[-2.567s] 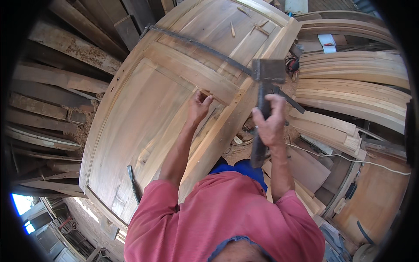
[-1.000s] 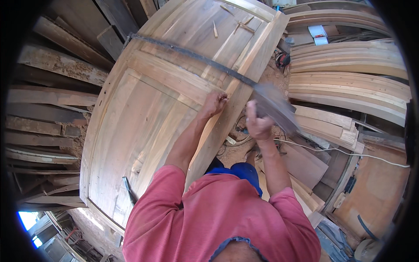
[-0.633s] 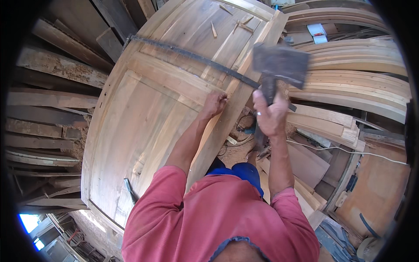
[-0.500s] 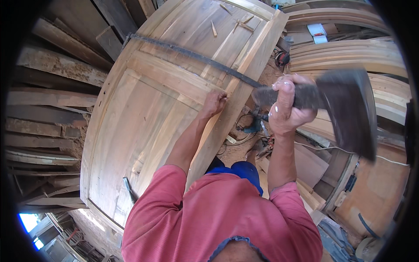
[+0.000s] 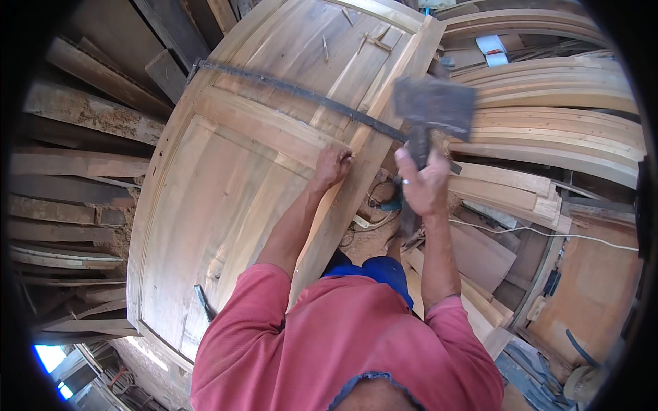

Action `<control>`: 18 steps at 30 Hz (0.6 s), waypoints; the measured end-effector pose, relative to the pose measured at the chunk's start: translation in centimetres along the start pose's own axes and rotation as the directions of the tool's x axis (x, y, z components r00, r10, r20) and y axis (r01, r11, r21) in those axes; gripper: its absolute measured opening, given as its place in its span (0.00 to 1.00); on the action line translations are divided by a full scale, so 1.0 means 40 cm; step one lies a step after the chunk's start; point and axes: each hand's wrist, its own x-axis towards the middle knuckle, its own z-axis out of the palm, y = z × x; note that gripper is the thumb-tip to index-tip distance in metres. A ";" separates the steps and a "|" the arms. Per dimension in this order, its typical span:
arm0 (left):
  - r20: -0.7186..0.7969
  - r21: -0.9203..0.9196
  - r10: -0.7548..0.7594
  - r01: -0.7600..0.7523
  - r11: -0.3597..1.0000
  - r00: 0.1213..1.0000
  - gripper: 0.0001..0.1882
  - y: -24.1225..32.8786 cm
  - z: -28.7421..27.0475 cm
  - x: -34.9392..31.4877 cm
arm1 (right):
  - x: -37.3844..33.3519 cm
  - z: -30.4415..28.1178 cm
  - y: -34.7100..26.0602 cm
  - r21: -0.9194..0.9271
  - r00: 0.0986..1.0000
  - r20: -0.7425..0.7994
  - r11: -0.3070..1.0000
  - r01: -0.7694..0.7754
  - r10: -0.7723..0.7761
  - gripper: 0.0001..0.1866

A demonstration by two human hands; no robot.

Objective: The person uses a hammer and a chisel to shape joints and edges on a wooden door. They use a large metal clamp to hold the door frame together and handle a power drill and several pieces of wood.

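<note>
My right hand (image 5: 426,183) is wrapped round the dark handle of a mallet (image 5: 434,108), whose broad, blocky head is raised and blurred by motion. Close to the joint between a cross rail and the long side rail (image 5: 367,164) of a wooden panelled door (image 5: 226,185), my left hand (image 5: 333,166) rests with its fingers pinched together. What they hold, if anything, is too small to make out. A dark metal bar clamp (image 5: 295,89) stretches across the door, beyond my left hand.
Thin wood slivers (image 5: 375,42) lie on the door's far panel, and a chisel-like tool (image 5: 203,301) on its near left part. Stacked boards (image 5: 82,164) line the left; curved planks (image 5: 548,130) are piled at right. A white cable (image 5: 534,231) crosses the right side.
My right hand has swung the mallet leftward, its head turning from pointing right to pointing away from me, nearer the door's edge. My left hand stays at the same joint.
</note>
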 end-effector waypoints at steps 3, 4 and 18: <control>-0.005 -0.026 -0.004 0.004 1.000 1.000 0.09 0.009 0.001 -0.009 | 0.039 -0.019 -0.124 0.199 0.865 -0.331 0.868 0.456 -0.378 0.06; -0.011 -0.034 0.003 -0.003 0.999 1.000 0.09 0.010 -0.001 -0.009 | 0.050 0.001 -0.126 0.210 0.804 -0.392 0.807 0.551 -0.447 0.05; 0.004 -0.017 -0.034 0.035 0.999 0.999 0.07 0.010 -0.008 -0.010 | -0.084 0.095 0.130 -0.150 0.999 0.049 0.989 -0.009 0.016 0.18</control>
